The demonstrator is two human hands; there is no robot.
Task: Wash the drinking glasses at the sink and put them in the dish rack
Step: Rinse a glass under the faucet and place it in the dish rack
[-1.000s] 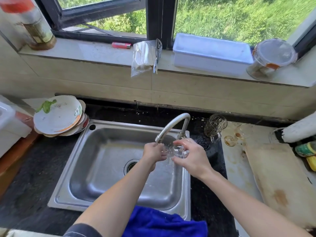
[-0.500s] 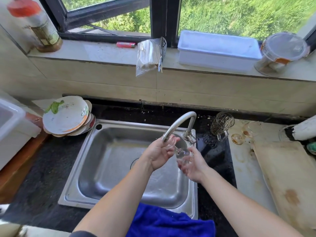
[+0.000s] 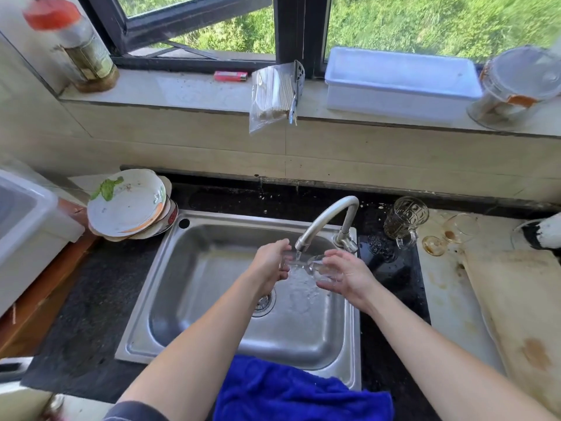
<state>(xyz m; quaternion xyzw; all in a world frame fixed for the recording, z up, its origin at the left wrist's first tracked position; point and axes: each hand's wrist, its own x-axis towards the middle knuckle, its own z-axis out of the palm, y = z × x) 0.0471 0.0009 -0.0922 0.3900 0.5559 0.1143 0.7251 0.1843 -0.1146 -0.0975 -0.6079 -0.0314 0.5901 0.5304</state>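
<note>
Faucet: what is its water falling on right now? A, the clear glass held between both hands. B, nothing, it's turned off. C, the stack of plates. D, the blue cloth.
A: a stream leaves the faucet and lands on the clear glass, which the left hand and right hand hold over the sink.

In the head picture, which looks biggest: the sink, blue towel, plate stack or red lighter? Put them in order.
sink
blue towel
plate stack
red lighter
Towel is nearest the camera, so its place is unsure.
</note>
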